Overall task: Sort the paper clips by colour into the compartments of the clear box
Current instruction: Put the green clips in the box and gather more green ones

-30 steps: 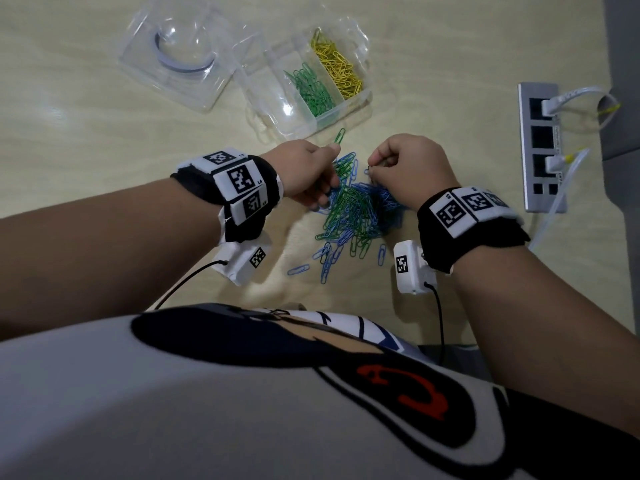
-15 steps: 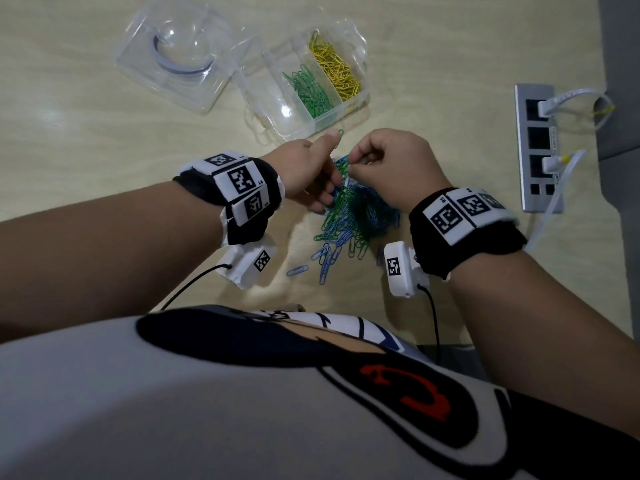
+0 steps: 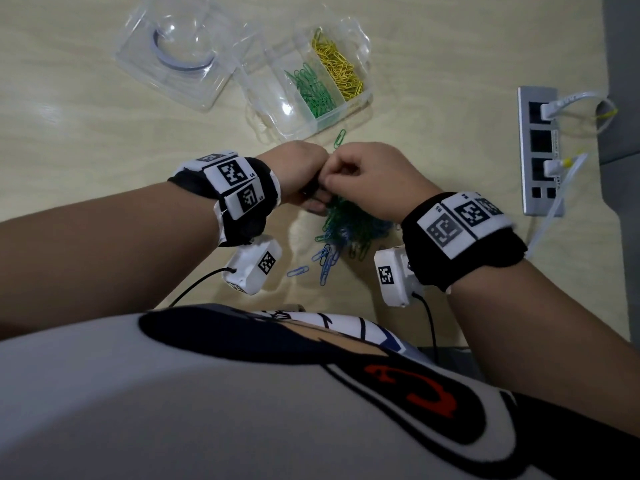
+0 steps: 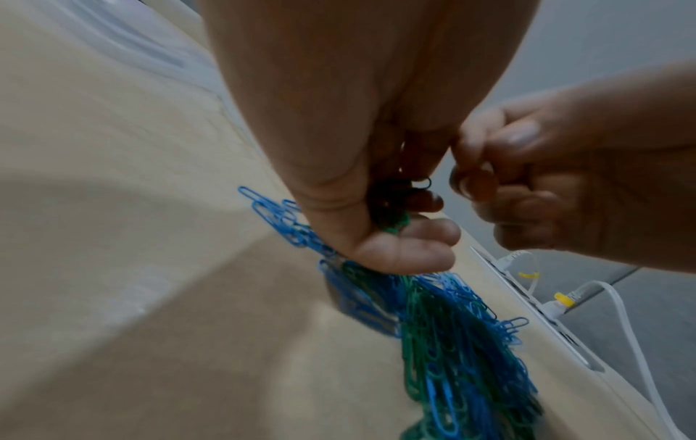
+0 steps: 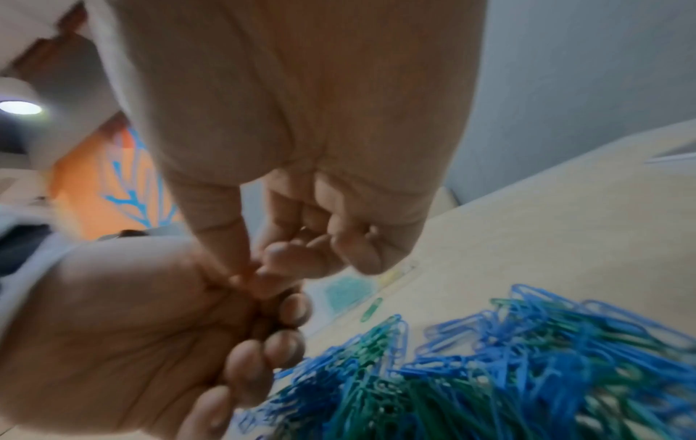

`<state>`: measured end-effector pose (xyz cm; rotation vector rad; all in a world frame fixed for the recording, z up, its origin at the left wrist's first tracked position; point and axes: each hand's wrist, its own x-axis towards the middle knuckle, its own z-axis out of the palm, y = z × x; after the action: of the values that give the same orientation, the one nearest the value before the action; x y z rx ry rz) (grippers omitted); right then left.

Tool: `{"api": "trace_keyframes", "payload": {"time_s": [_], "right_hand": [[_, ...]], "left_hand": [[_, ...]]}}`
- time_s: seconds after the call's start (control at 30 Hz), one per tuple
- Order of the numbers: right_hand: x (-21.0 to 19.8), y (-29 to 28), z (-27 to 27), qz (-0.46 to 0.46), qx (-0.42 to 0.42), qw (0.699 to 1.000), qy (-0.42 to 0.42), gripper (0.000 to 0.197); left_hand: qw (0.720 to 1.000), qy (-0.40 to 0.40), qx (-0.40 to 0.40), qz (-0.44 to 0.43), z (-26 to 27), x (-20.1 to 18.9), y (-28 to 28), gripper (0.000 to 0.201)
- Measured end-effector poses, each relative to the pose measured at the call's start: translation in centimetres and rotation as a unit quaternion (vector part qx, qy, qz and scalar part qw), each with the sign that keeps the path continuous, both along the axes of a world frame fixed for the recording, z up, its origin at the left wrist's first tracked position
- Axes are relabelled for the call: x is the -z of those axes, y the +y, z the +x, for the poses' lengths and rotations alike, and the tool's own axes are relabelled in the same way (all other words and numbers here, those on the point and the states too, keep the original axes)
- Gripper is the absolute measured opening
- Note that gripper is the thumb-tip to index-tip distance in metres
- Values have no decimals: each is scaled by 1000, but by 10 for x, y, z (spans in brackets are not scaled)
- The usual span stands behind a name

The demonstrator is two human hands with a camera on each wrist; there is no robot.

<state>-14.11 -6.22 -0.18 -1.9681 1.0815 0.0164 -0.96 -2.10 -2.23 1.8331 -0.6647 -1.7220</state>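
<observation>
Left hand (image 4: 361, 190) clutches a bunch of green clips (image 4: 391, 218) above the pile (image 3: 349, 226); right hand (image 3: 374, 178) pinches at them, its contents unclear.

So the worktop (image 3: 86, 140) was a pale wood-look laminate with a soft glare on it. A silver power strip (image 3: 540, 150) sat along its right side with a couple of white cables (image 3: 571, 102) plugged in, yellow tags on them. Past that edge was a plain grey surface (image 3: 621, 77). The right wrist view caught an orange wall (image 5: 86, 184) with a blue branching pattern, plus a round ceiling light (image 5: 20, 107) glowing at the upper left. Pretty blurry there though.
</observation>
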Motion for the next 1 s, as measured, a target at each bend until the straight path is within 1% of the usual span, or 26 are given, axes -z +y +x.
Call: {"api": "trace_keyframes", "payload": {"time_s": [0.07, 0.1, 0.13, 0.2, 0.3, 0.43, 0.53, 0.6, 0.63, 0.83, 0.9, 0.97, 1.0], "right_hand": [[11, -12, -4, -46, 79, 996, 20, 10], [18, -17, -5, -76, 99, 991, 52, 13], [24, -20, -6, -104, 98, 986, 90, 14], [35, -23, -3, -129, 70, 980, 134, 12], [46, -20, -1, -111, 35, 982, 148, 21], [48, -23, -11, -116, 40, 977, 175, 17], [45, -24, -14, -135, 45, 977, 158, 18], [44, -23, -10, -169, 27, 975, 144, 17], [44, -23, -7, -185, 9, 971, 151, 19], [52, -20, -1, -253, -58, 946, 196, 18], [49, -21, -1, -259, -74, 939, 214, 20], [42, -23, -1, -246, -67, 943, 211, 19], [38, -22, -1, -231, -54, 953, 190, 16]], "left_hand": [[1000, 7, 6, -3, 3, 1, 2, 22], [1000, 4, 9, -4, 5, 2, 2, 24], [1000, 0, 8, -3, 7, 2, 3, 25], [1000, -7, 4, -4, 11, 2, 3, 23], [1000, -25, 12, -4, 13, 0, 3, 22], [999, -29, 24, -6, 13, -1, 3, 27], [999, -30, 32, -3, 14, -1, 3, 28], [999, -32, 31, -4, 13, -2, 3, 25], [999, -32, 29, -3, 13, -3, 2, 24], [1000, -22, 10, 6, 10, -2, 3, 43], [1000, -20, 4, 11, 11, -2, 3, 47], [1000, -13, -3, 17, 11, -1, 3, 52], [1000, -7, -7, 18, 10, 0, 2, 54]]}}
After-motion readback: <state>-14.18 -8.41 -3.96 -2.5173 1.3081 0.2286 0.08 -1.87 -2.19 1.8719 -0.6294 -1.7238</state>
